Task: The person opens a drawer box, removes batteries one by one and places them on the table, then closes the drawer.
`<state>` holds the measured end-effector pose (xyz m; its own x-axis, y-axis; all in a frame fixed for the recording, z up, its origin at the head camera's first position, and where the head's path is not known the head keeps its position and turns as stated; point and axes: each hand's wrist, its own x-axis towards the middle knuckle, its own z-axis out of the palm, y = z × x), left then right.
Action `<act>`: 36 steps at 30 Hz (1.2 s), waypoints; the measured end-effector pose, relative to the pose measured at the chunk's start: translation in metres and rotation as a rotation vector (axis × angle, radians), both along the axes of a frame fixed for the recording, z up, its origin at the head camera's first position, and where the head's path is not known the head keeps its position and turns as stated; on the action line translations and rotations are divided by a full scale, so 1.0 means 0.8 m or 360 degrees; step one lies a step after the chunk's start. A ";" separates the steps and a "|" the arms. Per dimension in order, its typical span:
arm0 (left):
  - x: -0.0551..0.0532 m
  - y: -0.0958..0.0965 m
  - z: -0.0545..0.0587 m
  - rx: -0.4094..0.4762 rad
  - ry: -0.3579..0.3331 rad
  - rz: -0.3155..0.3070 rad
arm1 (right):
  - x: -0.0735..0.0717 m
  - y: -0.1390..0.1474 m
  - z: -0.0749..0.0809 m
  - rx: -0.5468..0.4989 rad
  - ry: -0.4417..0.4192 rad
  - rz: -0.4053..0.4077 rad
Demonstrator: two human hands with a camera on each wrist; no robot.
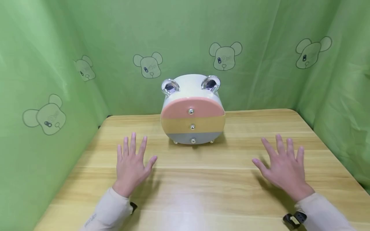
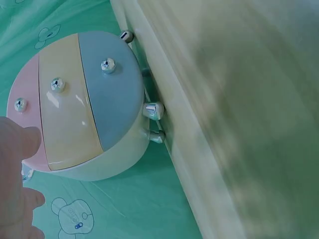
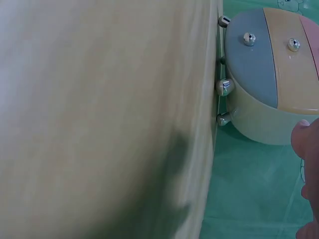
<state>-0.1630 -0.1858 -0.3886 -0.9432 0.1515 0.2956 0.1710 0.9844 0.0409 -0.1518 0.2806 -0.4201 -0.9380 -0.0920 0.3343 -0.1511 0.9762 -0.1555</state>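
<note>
A rounded three-drawer box (image 1: 193, 119) stands on the table (image 1: 185, 186) near the far edge, roughly midway between the far corners. Its pink, yellow and grey-blue fronts sit level with one another, each with a silver knob; two silver ears (image 1: 170, 87) top it. The left hand (image 1: 131, 168) is spread wide, back up, over the table toward its left edge; the right hand (image 1: 286, 170) is spread likewise toward the right edge — both apart from the box. Green curtain (image 1: 185, 29) hangs beyond the far edge.
</note>
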 end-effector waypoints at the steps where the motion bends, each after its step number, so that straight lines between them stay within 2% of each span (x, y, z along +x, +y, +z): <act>1: -0.002 0.000 0.001 0.0006 0.0012 -0.0008 | -0.001 -0.001 0.002 -0.0006 0.0006 0.0005; 9: -0.013 0.006 0.015 0.0008 0.0108 -0.0064 | -0.011 -0.014 0.018 -0.0021 0.0040 0.0045; 15: -0.016 0.009 0.019 0.0026 0.0114 -0.0073 | -0.018 -0.020 0.026 -0.0022 0.0036 0.0067; 20: -0.023 0.010 0.024 0.0050 0.0137 -0.0096 | -0.025 -0.024 0.033 -0.0019 0.0104 0.0124; 24: -0.033 0.012 0.037 0.0097 0.0156 -0.0132 | -0.032 -0.031 0.043 -0.0014 0.0164 0.0192; 27: -0.042 0.015 0.050 0.0152 0.0132 -0.0157 | -0.038 -0.039 0.052 0.0004 0.0181 0.0238; 32: -0.056 0.016 0.072 0.0272 0.0075 -0.0220 | -0.045 -0.054 0.065 -0.0063 0.0193 0.0367; 36: -0.064 0.017 0.081 0.0419 -0.0044 -0.0320 | -0.052 -0.067 0.071 -0.0169 0.0273 0.0516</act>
